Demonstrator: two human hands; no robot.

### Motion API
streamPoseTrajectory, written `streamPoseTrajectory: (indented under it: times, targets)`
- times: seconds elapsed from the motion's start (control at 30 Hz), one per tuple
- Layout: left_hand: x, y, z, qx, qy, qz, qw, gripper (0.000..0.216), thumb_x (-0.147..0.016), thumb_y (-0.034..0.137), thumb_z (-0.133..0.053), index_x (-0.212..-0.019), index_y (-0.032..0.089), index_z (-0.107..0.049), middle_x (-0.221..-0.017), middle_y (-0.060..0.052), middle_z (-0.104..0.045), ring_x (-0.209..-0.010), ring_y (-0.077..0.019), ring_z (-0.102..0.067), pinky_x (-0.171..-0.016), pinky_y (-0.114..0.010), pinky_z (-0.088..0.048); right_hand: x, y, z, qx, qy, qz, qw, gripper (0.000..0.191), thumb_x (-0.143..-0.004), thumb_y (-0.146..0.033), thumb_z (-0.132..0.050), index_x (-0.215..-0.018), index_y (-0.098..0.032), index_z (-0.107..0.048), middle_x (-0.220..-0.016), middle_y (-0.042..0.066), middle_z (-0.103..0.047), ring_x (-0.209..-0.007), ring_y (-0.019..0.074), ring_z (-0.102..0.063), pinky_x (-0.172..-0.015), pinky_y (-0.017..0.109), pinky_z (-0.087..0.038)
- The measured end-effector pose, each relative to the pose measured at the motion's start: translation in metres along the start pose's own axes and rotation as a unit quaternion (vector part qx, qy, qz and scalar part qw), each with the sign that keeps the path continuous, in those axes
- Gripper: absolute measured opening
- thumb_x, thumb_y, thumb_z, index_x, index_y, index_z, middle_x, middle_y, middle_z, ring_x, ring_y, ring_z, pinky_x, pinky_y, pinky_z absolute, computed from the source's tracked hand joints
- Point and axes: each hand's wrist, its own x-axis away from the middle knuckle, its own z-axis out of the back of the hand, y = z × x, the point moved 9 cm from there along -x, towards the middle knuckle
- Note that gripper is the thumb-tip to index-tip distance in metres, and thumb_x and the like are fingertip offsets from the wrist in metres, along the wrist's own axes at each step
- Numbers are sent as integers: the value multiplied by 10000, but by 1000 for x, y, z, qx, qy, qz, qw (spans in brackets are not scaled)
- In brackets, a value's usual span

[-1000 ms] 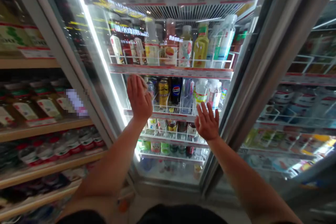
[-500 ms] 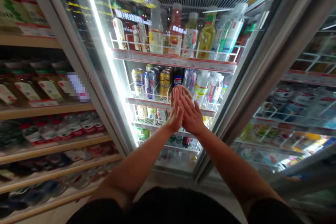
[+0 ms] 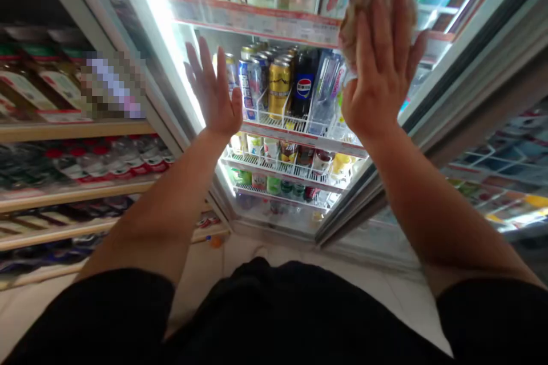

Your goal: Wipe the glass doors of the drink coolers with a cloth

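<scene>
My left hand (image 3: pixel 215 91) is raised with its fingers spread, flat at the left part of the glass door of a drinks fridge; I cannot tell whether its palm touches the glass. Nothing is in it. Higher up on the right, my right hand (image 3: pixel 377 74) presses a crumpled, brownish-white cloth (image 3: pixel 349 28) to the glass, fingers stretched over it. Behind the glass, between the hands, stand a gold can (image 3: pixel 279 88), several blue cans and a dark Pepsi bottle (image 3: pixel 303 86). The palm side of the right hand is hidden.
A bright light strip (image 3: pixel 165 28) runs down the door's left side. Wooden shelves (image 3: pixel 77 130) with bottles stand at the left. Another glass-fronted fridge (image 3: pixel 492 165) is on the right. Below lies a tiled floor (image 3: pixel 205 274) with a small orange object (image 3: pixel 216 241).
My hands were together at the middle of the door and have parted. The left moved left and up, its fingers spreading; the right moved up and right with the cloth. The view tilted downward.
</scene>
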Motion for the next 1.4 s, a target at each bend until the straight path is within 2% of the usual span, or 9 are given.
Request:
streamPoseTrajectory:
  times: [0.07,0.27,0.47,0.67,0.9,1.0,1.13,1.3,1.4]
  targets:
    - [-8,0,-7,7,-19,1,1000,909,-914,840,-223,-1557,206,-328,-1702,12,-123,-1572,-149,104,-1300,-433,120,9,-13,-11,-26,-23,-6,999,590,-1011,-227,-288,-1600,-245,-279,-1660,55,-323,-1582,271,-137,-1263,616,-147]
    - [-11,3,-17,-10,-59,14,998,1078,-870,898,-140,-1538,67,-302,-1696,-54,-139,-1564,-201,163,-1264,-505,142,51,-60,-57,-100,-207,139,963,574,-1022,-208,-282,-1586,-314,-290,-1639,-48,-364,-1560,161,-215,-1295,487,-202]
    - [-9,-5,-17,10,-61,47,997,974,-930,831,-201,-1512,57,-310,-1681,-46,-203,-1556,-178,181,-1257,-500,150,-21,-36,-14,-52,-20,14,998,564,-1041,-232,-231,-1599,-301,-269,-1649,-6,-339,-1562,219,-229,-1275,549,-202]
    - [-9,-2,-20,-34,-62,3,997,995,-923,835,-187,-1542,61,-272,-1700,-44,-110,-1561,-199,174,-1265,-497,129,18,-87,-59,-114,-228,175,951,542,-1038,-165,-218,-1543,-290,-374,-1616,-61,-396,-1519,144,-323,-1283,479,-270]
    - [-8,0,-18,-19,-54,-2,998,978,-936,819,-199,-1515,38,-304,-1697,-54,-133,-1562,-212,160,-1266,-506,133,-66,-35,5,-2,3,80,997,517,-1091,-311,-157,-1538,-200,-392,-1617,39,-401,-1537,264,-276,-1245,564,-220]
    - [-7,1,-17,-23,-45,-13,999,926,-957,788,-187,-1519,65,-322,-1702,-53,-122,-1566,-216,147,-1274,-519,120,-57,-49,-10,-31,-50,82,995,503,-1065,-199,-251,-1551,-236,-374,-1628,15,-386,-1543,229,-273,-1272,532,-235]
    - [-6,0,-17,-21,-42,-6,999,911,-947,791,-193,-1528,103,-337,-1700,-45,-143,-1572,-228,131,-1278,-514,115,-58,-75,-35,-57,-172,195,964,546,-1047,-173,-220,-1566,-305,-326,-1642,-66,-335,-1548,165,-242,-1299,493,-178]
    - [-5,-2,-16,-14,-55,22,998,860,-934,759,-251,-1542,161,-361,-1686,-86,-195,-1578,-269,85,-1280,-545,75,-138,-46,-3,47,-10,72,996,554,-1064,-318,-160,-1557,-179,-370,-1612,26,-407,-1497,276,-356,-1246,518,-172]
    - [-4,0,-15,-23,-56,15,998,834,-941,724,-261,-1537,153,-380,-1676,-117,-218,-1580,-285,62,-1277,-569,60,-141,-60,-12,26,5,47,999,569,-1025,-265,-161,-1538,-240,-406,-1614,-26,-409,-1518,197,-329,-1261,437,-195]
